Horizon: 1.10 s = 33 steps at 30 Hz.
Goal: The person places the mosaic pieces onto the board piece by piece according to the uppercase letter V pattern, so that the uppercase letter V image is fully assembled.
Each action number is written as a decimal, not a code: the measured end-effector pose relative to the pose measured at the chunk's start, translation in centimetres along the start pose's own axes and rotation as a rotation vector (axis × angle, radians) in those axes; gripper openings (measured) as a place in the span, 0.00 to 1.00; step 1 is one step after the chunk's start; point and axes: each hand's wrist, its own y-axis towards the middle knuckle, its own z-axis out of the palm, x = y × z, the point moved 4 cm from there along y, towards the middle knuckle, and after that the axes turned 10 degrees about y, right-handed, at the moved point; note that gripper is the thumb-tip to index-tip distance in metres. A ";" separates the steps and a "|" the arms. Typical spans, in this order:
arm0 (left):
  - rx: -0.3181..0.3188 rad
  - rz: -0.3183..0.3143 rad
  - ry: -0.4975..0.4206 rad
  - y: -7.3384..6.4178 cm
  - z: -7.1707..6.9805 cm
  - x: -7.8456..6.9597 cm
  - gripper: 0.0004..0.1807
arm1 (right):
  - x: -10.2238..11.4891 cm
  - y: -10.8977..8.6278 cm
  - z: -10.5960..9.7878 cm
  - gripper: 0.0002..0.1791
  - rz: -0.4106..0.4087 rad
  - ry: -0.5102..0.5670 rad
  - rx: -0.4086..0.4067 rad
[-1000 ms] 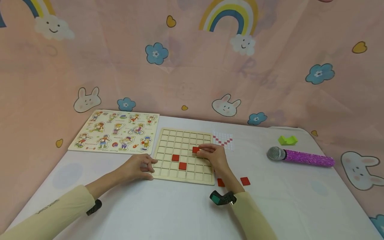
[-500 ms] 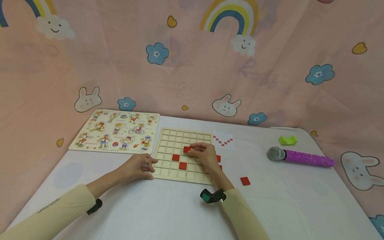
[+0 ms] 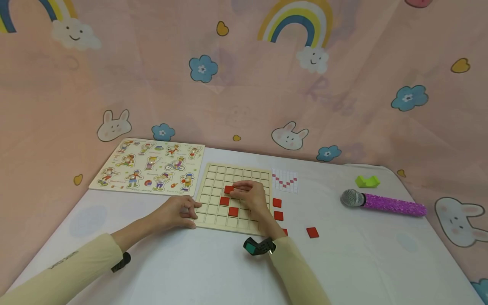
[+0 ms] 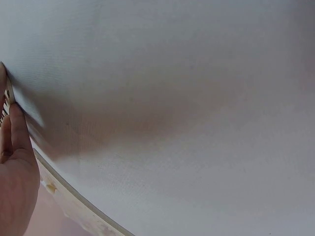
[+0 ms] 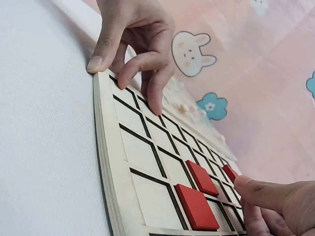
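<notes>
A pale wooden grid board (image 3: 211, 198) lies on the table, with two red square tiles seated in its cells, one tile (image 3: 224, 201) up and left of the other tile (image 3: 234, 212). My right hand (image 3: 252, 196) pinches a third red tile (image 3: 228, 189) by its edge over the board, one row farther back. In the right wrist view this held tile (image 5: 229, 172) is tilted between thumb and fingers. My left hand (image 3: 174, 212) grips the board's near left corner, thumb at the front edge and bent fingers (image 5: 156, 96) on its cells.
Right of the board lie several loose red tiles (image 3: 277, 203), one partly behind my wrist. A pattern card (image 3: 286, 186) with a red V sits by the far right edge. A picture puzzle board (image 3: 146, 165) is at left. A purple microphone (image 3: 392, 204) and green block (image 3: 367, 181) lie right.
My right hand has moved left across the board with the red tile, uncovering more loose tiles on the right. The left hand stays on the corner.
</notes>
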 end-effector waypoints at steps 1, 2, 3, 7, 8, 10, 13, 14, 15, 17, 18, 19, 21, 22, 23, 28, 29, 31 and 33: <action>0.000 -0.001 -0.001 0.0 0.0 0.0 0.12 | 0.0 0.0 0.2 0.14 -0.008 -0.002 0.009; 0.001 0.002 -0.002 0.0 0.0 0.0 0.12 | 0.1 0.0 0.4 0.14 -0.015 -0.001 0.017; 0.003 -0.005 -0.006 0.0 0.1 0.1 0.12 | 0.2 0.0 0.6 0.14 -0.023 0.000 0.026; 0.007 -0.007 -0.012 0.0 0.1 0.1 0.11 | 0.3 0.1 1.3 0.14 -0.041 -0.002 0.050; 0.009 -0.007 -0.013 0.0 0.1 0.2 0.11 | 0.4 0.1 1.5 0.14 -0.044 -0.008 0.052; 0.009 -0.008 -0.010 0.0 0.1 0.1 0.11 | 0.5 0.1 1.8 0.14 -0.050 -0.029 0.054; 0.010 -0.021 -0.003 0.0 0.1 0.1 0.11 | 0.6 0.2 2.2 0.13 -0.058 -0.060 0.055; 0.012 -0.024 -0.001 0.0 0.1 0.1 0.11 | 0.7 0.2 2.3 0.13 -0.061 -0.067 0.057; 0.013 -0.029 0.002 0.0 0.0 0.0 0.11 | 0.7 0.2 2.4 0.13 -0.067 -0.084 0.058; 0.013 -0.038 0.006 -0.1 0.0 0.0 0.12 | 0.8 0.4 2.7 0.13 -0.078 -0.111 0.062; 0.013 -0.040 0.007 -0.1 -0.1 -0.1 0.12 | 0.8 0.4 2.8 0.13 -0.078 -0.118 0.064; 0.013 -0.041 0.003 -0.1 -0.1 -0.1 0.12 | 0.8 0.5 2.9 0.13 -0.080 -0.131 0.067; 0.010 -0.040 0.000 -0.1 -0.2 -0.1 0.12 | 0.8 0.6 3.2 0.13 -0.079 -0.152 0.072; 0.010 -0.040 -0.005 -0.1 -0.2 -0.1 0.12 | 0.8 0.6 3.3 0.14 -0.072 -0.154 0.074; 0.010 -0.038 -0.007 -0.1 -0.2 -0.1 0.12 | 0.8 0.7 3.3 0.14 -0.066 -0.160 0.074; 0.015 -0.041 -0.025 0.1 -0.2 -0.1 0.12 | 0.8 0.7 3.5 0.14 -0.046 -0.184 0.075; 0.015 -0.043 -0.025 0.1 -0.2 0.0 0.12 | 0.8 0.7 3.5 0.14 -0.048 -0.188 0.077; 0.016 -0.048 -0.029 0.1 -0.2 0.0 0.12 | 0.9 0.6 3.4 0.13 -0.039 -0.184 0.079; 0.016 -0.049 -0.025 0.1 -0.2 0.1 0.12 | 0.9 0.6 3.3 0.13 -0.034 -0.179 0.079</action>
